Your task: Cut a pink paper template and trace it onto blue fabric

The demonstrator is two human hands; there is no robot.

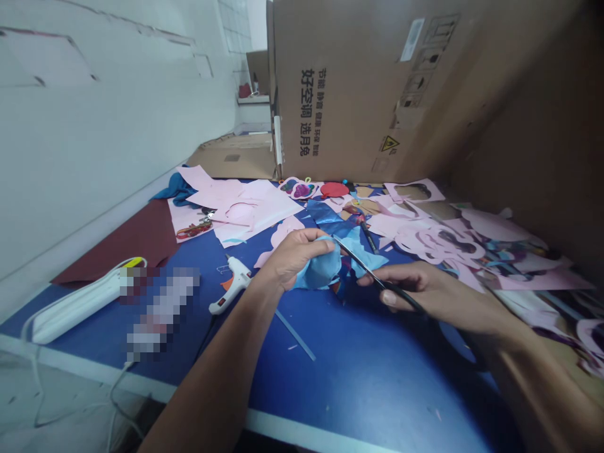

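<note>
My left hand [297, 251] pinches a light blue sheet piece [323, 267], paper or thin cloth, above the middle of the table. In my right hand [419, 289] is a pair of scissors [365, 267] with dark handles, my fingers closed around them. The blades point up and left, and their tips touch the blue piece close to my left fingertips. Part of the piece [361, 245] spreads out to the right behind the blades. Left of my left wrist lies a white hot glue gun [236, 286] with an orange trigger.
Pink paper scraps [434, 242] cover the table's right side, and pink sheets [259, 204] lie at the back left. A large cardboard box [358, 94] stands behind. A white device [85, 302] with a cord lies on the blue tabletop [330, 371], near a glue stick [295, 333].
</note>
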